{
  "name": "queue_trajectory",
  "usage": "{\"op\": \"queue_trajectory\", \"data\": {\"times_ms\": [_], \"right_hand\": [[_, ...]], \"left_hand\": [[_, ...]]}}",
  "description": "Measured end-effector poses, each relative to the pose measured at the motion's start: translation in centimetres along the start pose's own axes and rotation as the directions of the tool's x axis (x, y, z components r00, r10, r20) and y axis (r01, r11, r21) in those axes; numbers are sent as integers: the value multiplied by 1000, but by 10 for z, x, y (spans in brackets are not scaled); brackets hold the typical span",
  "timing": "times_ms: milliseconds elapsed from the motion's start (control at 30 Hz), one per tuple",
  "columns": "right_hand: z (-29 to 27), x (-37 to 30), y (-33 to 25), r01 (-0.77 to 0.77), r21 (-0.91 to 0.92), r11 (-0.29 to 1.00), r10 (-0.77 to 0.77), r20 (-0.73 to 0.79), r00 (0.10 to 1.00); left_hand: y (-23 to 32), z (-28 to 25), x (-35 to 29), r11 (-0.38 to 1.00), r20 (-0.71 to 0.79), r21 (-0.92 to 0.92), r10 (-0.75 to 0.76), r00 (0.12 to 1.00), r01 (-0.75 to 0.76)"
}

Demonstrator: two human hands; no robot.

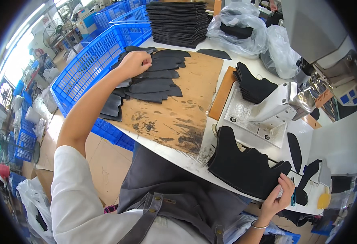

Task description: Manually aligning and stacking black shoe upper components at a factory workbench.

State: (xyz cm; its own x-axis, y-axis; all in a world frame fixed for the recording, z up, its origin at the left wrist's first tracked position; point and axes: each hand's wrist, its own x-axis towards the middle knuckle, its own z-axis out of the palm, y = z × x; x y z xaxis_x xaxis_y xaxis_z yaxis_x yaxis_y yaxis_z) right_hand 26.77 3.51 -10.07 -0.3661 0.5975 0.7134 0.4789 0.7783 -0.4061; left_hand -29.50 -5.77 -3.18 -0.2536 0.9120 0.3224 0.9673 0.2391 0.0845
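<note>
My left hand (pixel 135 65) is closed, its fingers curled down over dark leaf-shaped pieces (pixel 154 86). These lie in overlapping rows on a brown board (pixel 199 77) at the left of the table. Whether the fingertips pinch a piece is hidden. At the near right edge, my right hand (pixel 281 194) grips the corner of a large curved black fabric panel (pixel 243 166). That panel lies in front of a sewing machine (pixel 274 107). On the machine's base rests a small pile of shaped black fabric pieces (pixel 255 86).
A tall stack of black sheets (pixel 178 24) stands at the back, beside clear plastic bags (pixel 239 30). Blue crates (pixel 89 67) border the table's left side. A long black piece (pixel 294 152) and a black strap-like piece (pixel 307 179) lie at the right.
</note>
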Motion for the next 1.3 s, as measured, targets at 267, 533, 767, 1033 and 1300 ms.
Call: {"op": "queue_trajectory", "data": {"times_ms": [267, 533, 767, 1033, 1300], "right_hand": [[2, 1, -3, -16, -37, 999, 15, -32, 999], [4, 2, -4, -5, 18, 1000, 6, -45, 999], [-1, 0, -4, -15, 2, 1000, 15, -41, 999], [3, 2, -3, 2, 11, 1000, -1, -51, 999], [-22, 23, -35, 158, 22, 987, -157, -66, 985]], "left_hand": [[83, -20, -25, 913, 340, 4, 382, 859, -407], [92, -5, -51, 929, 233, 232, 233, 944, -287], [78, 14, -66, 912, 21, 261, 321, 947, -315], [64, 1, -44, 996, -154, -12, -85, 984, 85], [75, 9, -41, 982, -261, 27, 186, 947, -186]]}}
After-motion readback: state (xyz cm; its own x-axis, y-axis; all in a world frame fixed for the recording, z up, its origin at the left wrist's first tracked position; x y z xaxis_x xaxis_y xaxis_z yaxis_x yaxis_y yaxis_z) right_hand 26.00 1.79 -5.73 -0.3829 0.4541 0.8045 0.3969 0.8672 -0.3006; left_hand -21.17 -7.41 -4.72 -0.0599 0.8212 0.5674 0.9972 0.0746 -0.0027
